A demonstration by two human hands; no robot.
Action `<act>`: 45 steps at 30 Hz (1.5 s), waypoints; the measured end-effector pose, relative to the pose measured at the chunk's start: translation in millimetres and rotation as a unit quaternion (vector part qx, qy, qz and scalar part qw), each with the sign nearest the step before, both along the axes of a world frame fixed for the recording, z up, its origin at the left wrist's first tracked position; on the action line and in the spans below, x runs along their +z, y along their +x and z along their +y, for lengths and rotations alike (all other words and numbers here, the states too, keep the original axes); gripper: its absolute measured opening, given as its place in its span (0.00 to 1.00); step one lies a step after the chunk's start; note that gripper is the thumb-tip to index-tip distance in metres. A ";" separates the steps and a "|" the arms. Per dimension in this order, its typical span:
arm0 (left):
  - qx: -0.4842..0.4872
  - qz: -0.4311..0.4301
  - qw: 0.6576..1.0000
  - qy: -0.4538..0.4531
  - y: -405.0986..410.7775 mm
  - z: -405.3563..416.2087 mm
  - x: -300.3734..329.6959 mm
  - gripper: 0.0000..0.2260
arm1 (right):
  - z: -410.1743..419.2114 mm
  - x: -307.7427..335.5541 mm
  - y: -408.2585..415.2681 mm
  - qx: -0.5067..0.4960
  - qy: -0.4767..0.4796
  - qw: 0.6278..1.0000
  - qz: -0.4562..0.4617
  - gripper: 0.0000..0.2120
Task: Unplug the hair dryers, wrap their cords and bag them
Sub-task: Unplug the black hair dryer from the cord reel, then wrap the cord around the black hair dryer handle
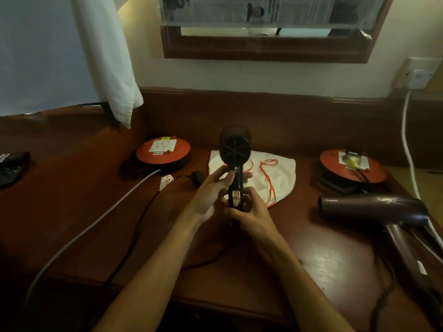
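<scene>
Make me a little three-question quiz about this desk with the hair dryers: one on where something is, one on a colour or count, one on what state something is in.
1. Where does the white drawstring bag lie?
A. On the desk behind the held hair dryer
B. On the floor
C. Hanging from the mirror

2. How many orange cable reels are on the desk?
A. One
B. Two
C. Four

3. What is the state of the black hair dryer?
A. Lying inside the bag
B. Hanging from a wall hook
C. Held upright in both hands

Answers:
1 A, the bag is flat on the wooden desk between the reels.
2 B, a left reel and a right reel show.
3 C, the left hand and right hand hold its handle, while the second hair dryer lies on the desk.
</scene>
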State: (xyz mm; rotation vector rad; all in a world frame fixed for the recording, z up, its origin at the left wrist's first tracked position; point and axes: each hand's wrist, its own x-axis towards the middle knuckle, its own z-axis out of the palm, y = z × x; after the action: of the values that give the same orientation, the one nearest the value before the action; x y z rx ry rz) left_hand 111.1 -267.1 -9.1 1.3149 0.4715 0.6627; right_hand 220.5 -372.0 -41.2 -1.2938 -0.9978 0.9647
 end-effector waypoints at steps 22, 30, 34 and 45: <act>0.115 0.370 0.836 0.388 -97.8 -105.2 -55.4 0.07 | 3.4 -25.5 8.0 -0.057 0.072 0.952 -0.292 0.13; -0.004 0.493 0.741 0.456 -121.6 -110.0 -25.6 0.08 | -3.3 -21.8 6.8 -0.042 0.061 0.956 -0.285 0.13; 0.040 0.482 0.744 0.461 -117.1 -102.3 -19.4 0.06 | -7.8 -18.5 7.7 -0.025 0.050 0.957 -0.285 0.15; -0.091 0.482 0.703 0.515 -102.8 -45.0 34.6 0.14 | -14.7 -11.0 12.1 0.026 0.009 0.972 -0.232 0.24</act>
State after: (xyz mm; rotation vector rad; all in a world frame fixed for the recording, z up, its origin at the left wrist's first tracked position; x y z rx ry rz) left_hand 8.3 -312.1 25.4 2.7722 0.8374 -0.0913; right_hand 232.6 -386.7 -52.1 -1.5211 -1.3984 0.6994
